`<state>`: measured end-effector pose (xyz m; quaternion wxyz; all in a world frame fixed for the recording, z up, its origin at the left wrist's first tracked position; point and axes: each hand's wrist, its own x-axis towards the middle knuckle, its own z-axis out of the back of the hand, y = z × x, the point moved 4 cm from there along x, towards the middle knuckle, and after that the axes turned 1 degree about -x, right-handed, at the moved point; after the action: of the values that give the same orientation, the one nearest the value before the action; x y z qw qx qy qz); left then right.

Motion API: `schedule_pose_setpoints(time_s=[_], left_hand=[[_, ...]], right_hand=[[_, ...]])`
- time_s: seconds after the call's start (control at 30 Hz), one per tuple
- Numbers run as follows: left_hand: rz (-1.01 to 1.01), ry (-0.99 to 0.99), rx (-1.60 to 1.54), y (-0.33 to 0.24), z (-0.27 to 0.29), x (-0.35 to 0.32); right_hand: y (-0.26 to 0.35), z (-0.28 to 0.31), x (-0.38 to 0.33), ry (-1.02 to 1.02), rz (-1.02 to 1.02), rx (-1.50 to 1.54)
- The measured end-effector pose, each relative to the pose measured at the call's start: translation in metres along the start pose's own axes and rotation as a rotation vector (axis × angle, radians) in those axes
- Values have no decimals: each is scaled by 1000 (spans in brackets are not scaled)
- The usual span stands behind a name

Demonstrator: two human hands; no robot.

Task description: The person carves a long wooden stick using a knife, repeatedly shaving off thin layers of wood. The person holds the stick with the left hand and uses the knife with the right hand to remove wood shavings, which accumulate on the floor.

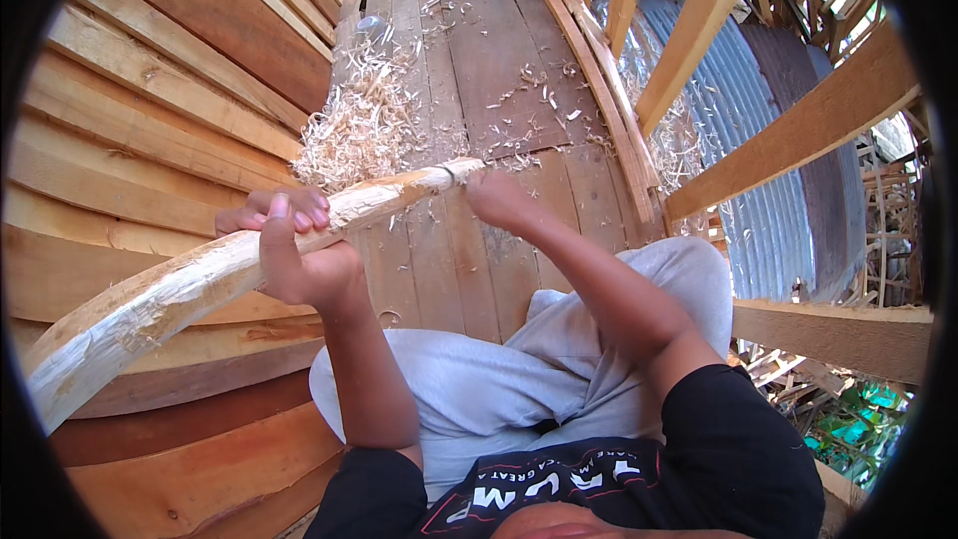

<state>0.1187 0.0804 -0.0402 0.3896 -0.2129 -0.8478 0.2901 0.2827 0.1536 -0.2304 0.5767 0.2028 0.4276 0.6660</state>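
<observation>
A long, pale wooden pole (215,265), stripped of bark and slightly curved, runs from the lower left to the middle of the view. My left hand (309,265) is wrapped round it from below, thumb on the near side and fingertips over the far side. At the pole's far right end, my right hand (491,200) is closed in a fist, slightly blurred. A small dark strip (449,175), perhaps a blade, crosses the pole beside that fist. Whatever the right hand grips is hidden by its fingers.
Curled wood shavings (364,120) lie heaped on the plank floor (499,90) beyond the pole. A board wall (150,90) rises on the left. Long wood strips (589,70) lie along the right edge, by slanted rails (798,125) and corrugated metal sheets (758,160). My crossed legs fill the near side.
</observation>
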Motion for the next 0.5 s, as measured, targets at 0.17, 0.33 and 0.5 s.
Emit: schedule_pose_setpoints(time_s=[0.17,0.33,0.5], left_hand=[[90,313,-155,4,-7,6],[101,396,-222,7,2,17],[97,432,-210,0,9,17]], right_hand=[[0,7,11,20,-133,113],[1,7,10,-24,-126,88],[75,27,-37,135,-93,-61]])
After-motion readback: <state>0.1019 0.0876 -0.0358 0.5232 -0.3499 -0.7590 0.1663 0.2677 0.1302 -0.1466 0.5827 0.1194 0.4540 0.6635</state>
